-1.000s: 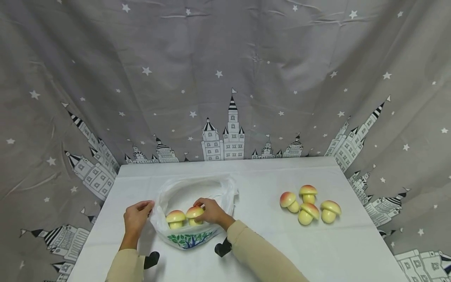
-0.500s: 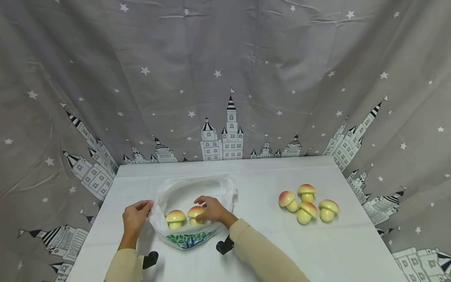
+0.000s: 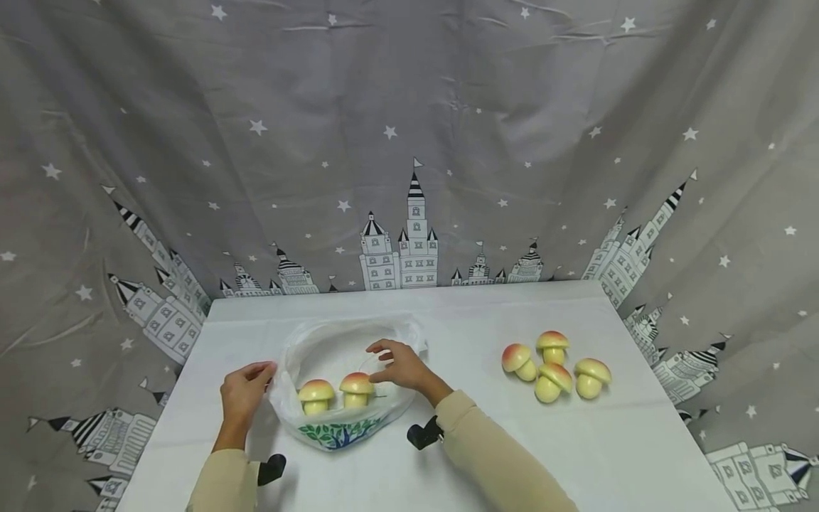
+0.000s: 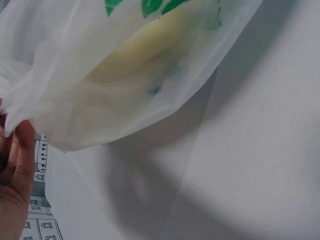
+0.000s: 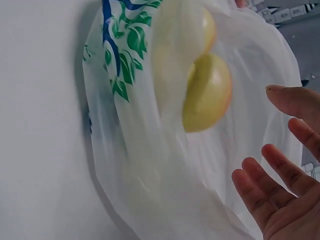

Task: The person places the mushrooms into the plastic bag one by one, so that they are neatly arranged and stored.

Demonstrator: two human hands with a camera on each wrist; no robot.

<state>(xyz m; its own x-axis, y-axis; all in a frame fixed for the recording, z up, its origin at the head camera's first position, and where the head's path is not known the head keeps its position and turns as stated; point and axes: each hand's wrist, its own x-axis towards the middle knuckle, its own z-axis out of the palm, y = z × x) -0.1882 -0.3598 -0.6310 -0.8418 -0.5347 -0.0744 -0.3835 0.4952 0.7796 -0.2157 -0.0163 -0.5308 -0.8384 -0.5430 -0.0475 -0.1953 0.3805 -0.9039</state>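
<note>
A white plastic bag (image 3: 291,419) with a green and blue tree print lies with its mouth spread. Inside, near the front wall, two toy mushrooms sit side by side: the left mushroom (image 3: 316,391) and the right mushroom (image 3: 355,384), both yellow with reddish cap tops. My left hand (image 3: 243,391) pinches the bag's left rim between thumb and fingers; in the left wrist view the bag (image 4: 100,115) partly hides that hand (image 4: 15,170). Over the bag's right side hovers my right hand (image 3: 404,366), fingers spread and holding nothing, just apart from the right mushroom.
Several more yellow toy mushrooms (image 3: 554,378) stand or lean in a cluster on the white table (image 3: 486,441), to the right of the bag. A grey curtain (image 3: 512,128) printed with castles and stars hangs behind the table and along its sides.
My right hand has let go of the right mushroom and moved up and to the right, its fingers spreading. The left hand keeps its hold on the rim.
</note>
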